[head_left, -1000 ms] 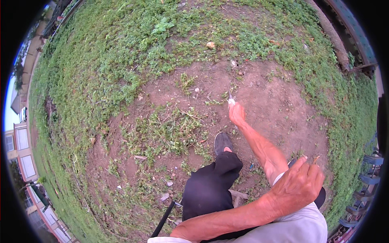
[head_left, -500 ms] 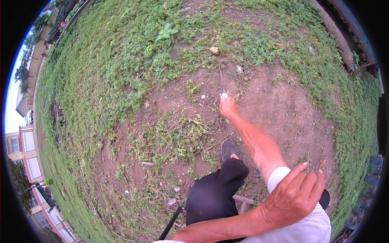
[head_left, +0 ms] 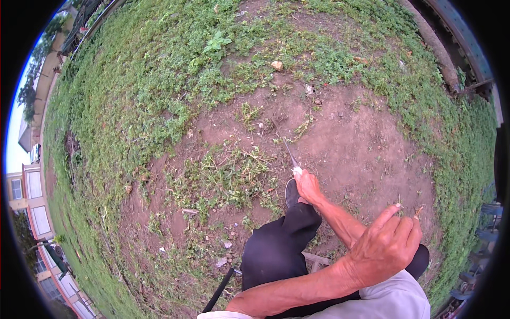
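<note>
From the head view, I see the right hand (head_left: pixel 308 187) closed round the white handle end of a thin, dark metal tool (head_left: pixel 291 157), which slants over bare brown soil (head_left: pixel 356 135) beside a loose heap of green, stemmy weeds (head_left: pixel 226 173). The left hand (head_left: pixel 381 245) curls loosely, index finger outstretched; I can't tell whether it holds anything.

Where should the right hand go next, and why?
I'd probably ease the right hand forward, bringing the thin tool to the near edge of the green growth: it points away from the body, over mostly bare soil, short of that growth.
</note>
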Demonstrator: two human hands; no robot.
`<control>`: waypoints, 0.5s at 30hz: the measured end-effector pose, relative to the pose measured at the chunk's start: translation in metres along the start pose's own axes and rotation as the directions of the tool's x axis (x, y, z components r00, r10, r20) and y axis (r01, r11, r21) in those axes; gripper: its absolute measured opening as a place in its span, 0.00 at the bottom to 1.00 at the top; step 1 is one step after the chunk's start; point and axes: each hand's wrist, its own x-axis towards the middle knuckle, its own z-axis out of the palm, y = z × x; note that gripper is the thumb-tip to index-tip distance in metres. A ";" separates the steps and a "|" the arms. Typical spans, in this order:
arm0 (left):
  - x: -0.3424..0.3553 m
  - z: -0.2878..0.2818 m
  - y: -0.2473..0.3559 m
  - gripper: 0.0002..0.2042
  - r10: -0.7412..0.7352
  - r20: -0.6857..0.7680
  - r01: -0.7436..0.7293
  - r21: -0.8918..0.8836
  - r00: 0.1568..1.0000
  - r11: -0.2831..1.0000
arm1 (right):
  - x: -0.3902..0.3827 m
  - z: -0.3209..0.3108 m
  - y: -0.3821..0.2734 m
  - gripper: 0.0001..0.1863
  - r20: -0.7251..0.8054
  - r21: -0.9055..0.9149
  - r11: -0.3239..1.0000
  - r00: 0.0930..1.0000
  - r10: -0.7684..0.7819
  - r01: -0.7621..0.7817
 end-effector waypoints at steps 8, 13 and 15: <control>-0.002 -0.005 0.000 0.11 -0.011 0.015 0.011 0.024 1.000 1.000 | 0.126 -0.013 -0.025 0.22 -0.212 0.235 0.960 0.972 -0.103 0.153; 0.008 -0.003 -0.003 0.11 -0.016 0.009 0.016 -0.034 1.000 0.999 | 0.205 -0.034 0.025 0.29 -0.120 0.022 0.995 0.988 -0.098 0.101; 0.009 -0.007 -0.006 0.11 -0.058 -0.012 0.058 -0.015 0.998 0.998 | 0.187 0.003 0.026 0.30 -0.137 0.133 0.985 0.987 -0.090 0.108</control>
